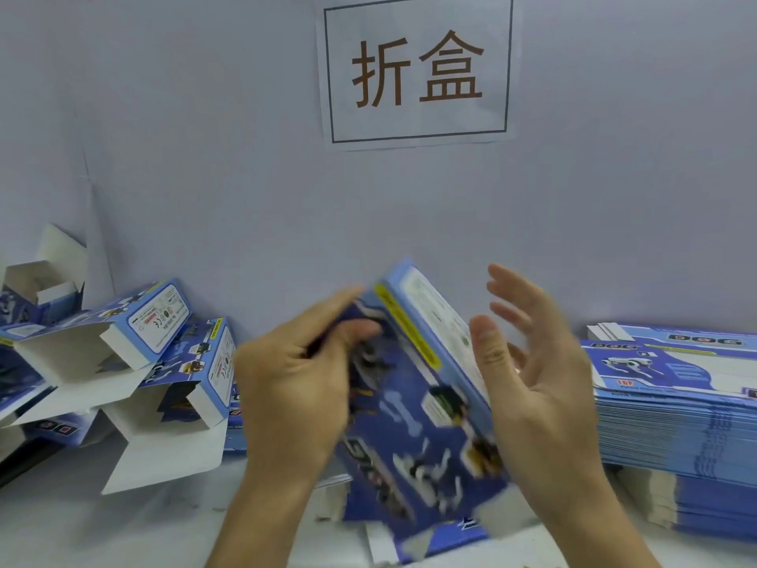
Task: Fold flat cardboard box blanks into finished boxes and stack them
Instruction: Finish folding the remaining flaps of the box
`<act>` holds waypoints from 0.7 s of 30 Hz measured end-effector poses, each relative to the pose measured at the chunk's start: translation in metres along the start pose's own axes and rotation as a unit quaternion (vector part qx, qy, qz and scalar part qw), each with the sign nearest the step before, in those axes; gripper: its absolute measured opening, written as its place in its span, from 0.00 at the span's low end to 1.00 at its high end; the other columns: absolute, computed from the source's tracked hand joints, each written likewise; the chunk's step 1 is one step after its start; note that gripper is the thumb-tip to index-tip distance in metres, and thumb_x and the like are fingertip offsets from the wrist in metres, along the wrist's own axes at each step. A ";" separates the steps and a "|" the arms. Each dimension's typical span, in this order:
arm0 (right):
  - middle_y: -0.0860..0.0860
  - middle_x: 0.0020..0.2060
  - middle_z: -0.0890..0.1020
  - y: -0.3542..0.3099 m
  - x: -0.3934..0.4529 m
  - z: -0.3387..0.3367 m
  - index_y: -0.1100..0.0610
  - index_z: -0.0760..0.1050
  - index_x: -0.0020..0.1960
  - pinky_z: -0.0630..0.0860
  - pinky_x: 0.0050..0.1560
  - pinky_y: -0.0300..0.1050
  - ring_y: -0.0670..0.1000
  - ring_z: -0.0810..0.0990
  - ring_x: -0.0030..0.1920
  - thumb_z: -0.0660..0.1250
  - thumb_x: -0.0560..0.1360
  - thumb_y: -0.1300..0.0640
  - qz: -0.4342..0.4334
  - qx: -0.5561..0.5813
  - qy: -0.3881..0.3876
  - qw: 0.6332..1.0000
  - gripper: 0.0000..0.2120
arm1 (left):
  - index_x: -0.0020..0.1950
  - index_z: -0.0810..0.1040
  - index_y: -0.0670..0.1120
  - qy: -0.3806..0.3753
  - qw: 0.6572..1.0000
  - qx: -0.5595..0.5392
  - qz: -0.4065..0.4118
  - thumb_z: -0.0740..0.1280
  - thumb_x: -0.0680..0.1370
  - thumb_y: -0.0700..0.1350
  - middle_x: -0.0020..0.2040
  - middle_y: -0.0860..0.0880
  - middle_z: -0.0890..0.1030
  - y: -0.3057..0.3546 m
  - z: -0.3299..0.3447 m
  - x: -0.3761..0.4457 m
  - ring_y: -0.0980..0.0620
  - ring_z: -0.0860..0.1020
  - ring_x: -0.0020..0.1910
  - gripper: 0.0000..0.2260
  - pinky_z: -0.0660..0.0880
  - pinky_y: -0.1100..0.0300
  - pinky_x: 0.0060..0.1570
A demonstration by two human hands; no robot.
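Head view shows a pale wall (205, 157) filling the far field, with a paper sign (418, 67) fixed to it above the work area. Below it lies a white table (123, 526).

At the right, a tall stack of flat blanks (676, 424) rests on the table, edges roughly aligned. At the left, a loose pile of folded boxes (135, 362) leans against the wall, several with open white flaps facing near; the pile is uneven rather than squared.

At centre, near the camera, the box in work (413, 403) is held tilted above the table, its far end raised and its printed blue face toward the camera. Motion blur obscures its lower flaps, so their state cannot be told.

The left hand (295, 383) grips the left edge of this box, fingers curled around it with the thumb on the printed face. The right hand (532, 371) is spread open, fingers straight and apart, palm facing the right side of the box; whether it touches the box cannot be told.

Risks, judged from this position:
- One-handed support: the tilted box may twist or slip, causing a crooked crease.
- A hasty press by the open palm may crush a side panel.
- Adding to the uneven left pile may topple it.
- A wide right-hand sweep may shift the blank stack.
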State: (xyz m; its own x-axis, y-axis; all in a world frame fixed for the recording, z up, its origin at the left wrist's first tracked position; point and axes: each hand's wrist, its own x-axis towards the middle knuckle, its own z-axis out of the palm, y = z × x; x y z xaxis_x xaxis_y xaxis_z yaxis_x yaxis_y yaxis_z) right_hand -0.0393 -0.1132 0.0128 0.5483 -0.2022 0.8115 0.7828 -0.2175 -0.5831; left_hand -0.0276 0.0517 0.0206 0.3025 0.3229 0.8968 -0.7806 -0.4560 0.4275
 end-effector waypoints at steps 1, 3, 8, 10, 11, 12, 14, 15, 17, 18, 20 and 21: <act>0.42 0.57 0.79 -0.001 0.000 0.002 0.45 0.74 0.62 0.73 0.57 0.42 0.45 0.77 0.59 0.66 0.77 0.48 -0.049 -0.042 0.041 0.997 0.14 | 0.52 0.84 0.56 0.059 0.997 -0.020 -0.048 0.74 0.74 0.38 0.39 0.68 0.83 -0.006 -0.003 0.002 0.68 0.79 0.34 0.14 0.75 0.74 0.36; 0.45 0.46 0.78 -0.003 -0.002 0.006 0.49 0.75 0.54 0.74 0.46 0.43 0.48 0.78 0.47 0.65 0.78 0.55 -0.141 -0.091 0.081 0.982 0.06 | 0.56 0.84 0.51 0.176 0.970 -0.064 -0.152 0.75 0.74 0.42 0.42 0.64 0.85 -0.020 -0.009 0.007 0.67 0.81 0.38 0.11 0.78 0.70 0.42; 0.42 0.22 0.72 0.003 -0.011 0.016 0.50 0.69 0.29 0.63 0.28 0.27 0.41 0.73 0.25 0.62 0.81 0.45 -0.063 -0.130 0.026 0.989 0.23 | 0.59 0.83 0.45 0.341 0.853 -0.191 -0.345 0.74 0.76 0.46 0.51 0.50 0.86 -0.040 -0.013 0.007 0.51 0.85 0.49 0.14 0.83 0.49 0.48; 0.40 0.29 0.80 0.012 -0.009 0.015 0.48 0.77 0.35 0.74 0.39 0.32 0.40 0.79 0.32 0.60 0.73 0.27 0.106 -0.093 -0.050 0.989 0.26 | 0.53 0.83 0.48 0.338 0.830 -0.231 -0.378 0.73 0.76 0.46 0.51 0.49 0.86 -0.037 -0.005 0.003 0.53 0.85 0.40 0.07 0.81 0.57 0.32; 0.39 0.39 0.83 0.016 -0.009 0.012 0.45 0.80 0.47 0.80 0.48 0.42 0.41 0.82 0.42 0.62 0.66 0.21 0.192 -0.043 -0.095 0.976 0.29 | 0.49 0.83 0.50 0.324 0.827 -0.237 -0.393 0.74 0.75 0.46 0.49 0.50 0.86 -0.035 0.001 0.000 0.56 0.83 0.34 0.04 0.78 0.62 0.26; 0.38 0.48 0.83 0.020 -0.009 0.009 0.43 0.77 0.58 0.81 0.54 0.48 0.41 0.83 0.51 0.65 0.59 0.19 0.237 0.004 -0.128 0.963 0.38 | 0.46 0.82 0.51 0.303 0.828 -0.236 -0.409 0.74 0.75 0.46 0.45 0.51 0.86 -0.032 0.008 -0.004 0.58 0.82 0.30 0.02 0.75 0.65 0.23; 0.37 0.53 0.84 0.024 -0.008 0.006 0.37 0.76 0.61 0.82 0.55 0.44 0.40 0.83 0.54 0.70 0.57 0.22 0.213 0.084 -0.100 0.968 0.36 | 0.45 0.83 0.49 0.227 0.823 -0.251 -0.456 0.75 0.74 0.44 0.42 0.51 0.86 -0.026 0.023 -0.014 0.57 0.81 0.30 0.03 0.75 0.64 0.23; 0.39 0.52 0.85 0.024 -0.006 0.004 0.40 0.77 0.60 0.83 0.52 0.41 0.41 0.84 0.52 0.71 0.60 0.27 0.188 0.124 -0.048 0.973 0.32 | 0.46 0.83 0.48 0.170 0.818 -0.263 -0.482 0.75 0.73 0.43 0.42 0.49 0.87 -0.022 0.030 -0.019 0.54 0.82 0.32 0.04 0.77 0.62 0.26; 0.45 0.54 0.86 0.030 0.001 -0.007 0.45 0.76 0.62 0.83 0.51 0.48 0.50 0.85 0.54 0.74 0.66 0.36 0.158 0.196 0.067 0.965 0.28 | 0.50 0.82 0.45 0.047 0.824 -0.260 -0.501 0.76 0.72 0.43 0.41 0.48 0.87 -0.019 0.040 -0.027 0.51 0.83 0.36 0.08 0.80 0.59 0.34; 0.48 0.56 0.86 0.033 0.005 -0.015 0.47 0.75 0.64 0.82 0.54 0.54 0.53 0.85 0.55 0.76 0.68 0.40 0.156 0.217 0.098 0.959 0.28 | 0.52 0.81 0.45 0.007 0.844 -0.231 -0.483 0.76 0.72 0.45 0.41 0.49 0.86 -0.018 0.041 -0.029 0.51 0.83 0.38 0.10 0.81 0.57 0.38; 0.52 0.57 0.85 0.036 0.013 -0.036 0.48 0.76 0.66 0.82 0.54 0.57 0.56 0.85 0.56 0.77 0.69 0.42 0.178 0.237 0.075 0.952 0.28 | 0.56 0.76 0.51 -0.036 0.906 -0.139 -0.398 0.75 0.72 0.54 0.48 0.51 0.84 -0.015 0.037 -0.026 0.51 0.82 0.49 0.16 0.80 0.55 0.48; 0.53 0.56 0.86 0.035 0.016 -0.046 0.49 0.78 0.64 0.83 0.50 0.55 0.56 0.86 0.53 0.78 0.66 0.41 0.201 0.236 0.027 0.950 0.29 | 0.58 0.74 0.55 -0.058 0.928 -0.110 -0.352 0.74 0.70 0.60 0.54 0.53 0.82 -0.014 0.032 -0.023 0.52 0.80 0.55 0.21 0.77 0.58 0.52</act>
State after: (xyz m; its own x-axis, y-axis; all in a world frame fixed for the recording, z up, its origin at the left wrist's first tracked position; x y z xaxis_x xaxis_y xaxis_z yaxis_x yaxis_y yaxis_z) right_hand -0.0169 -0.1674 0.0035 0.8247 -0.2302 0.5166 0.5656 0.3370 -0.7527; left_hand -0.0058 0.0246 -0.0023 0.8266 0.3795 0.4157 -0.4558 0.0182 0.8899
